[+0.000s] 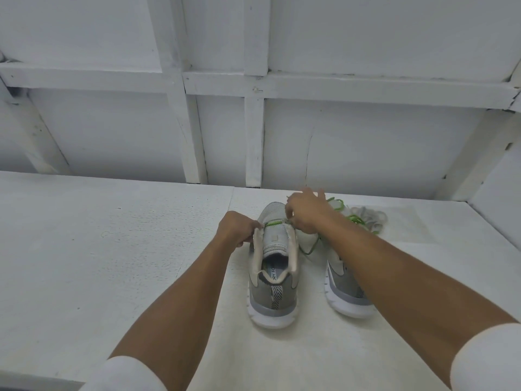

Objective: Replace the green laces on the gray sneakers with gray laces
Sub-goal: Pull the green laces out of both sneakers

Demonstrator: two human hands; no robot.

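Unlacing step, I reckon: left hand (pixel 235 228) grips the open sneaker (pixel 275 277), right hand (pixel 306 211) pinches its last green lace (pixel 272 222) crossing, pull it free next.

only readable bit is on the insole (pixel 274 273) of the left sneaker (pixel 273 280), partial letters "ORY FO", rest is cut off by the collar.

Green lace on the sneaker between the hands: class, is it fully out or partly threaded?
Partly threaded. One run of green lace crosses the sneaker near the toe; the tongue behind it is bare.
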